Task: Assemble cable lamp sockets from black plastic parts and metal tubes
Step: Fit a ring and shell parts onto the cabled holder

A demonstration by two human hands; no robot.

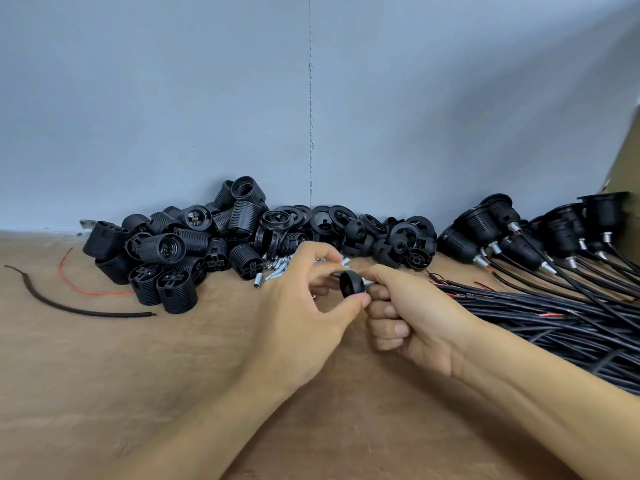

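My left hand pinches a small round black plastic cap between thumb and fingers above the table. My right hand is curled beside it and grips a short metal tube whose silver end shows at the cap's right side. The tube touches the cap; how far it sits in is hidden by my fingers. Behind my hands lie loose metal tubes on the brown table.
A pile of black threaded socket bodies lies at the back left, black rings and caps at the back centre. Assembled sockets with cables fill the right. A black wire piece and red wire lie left.
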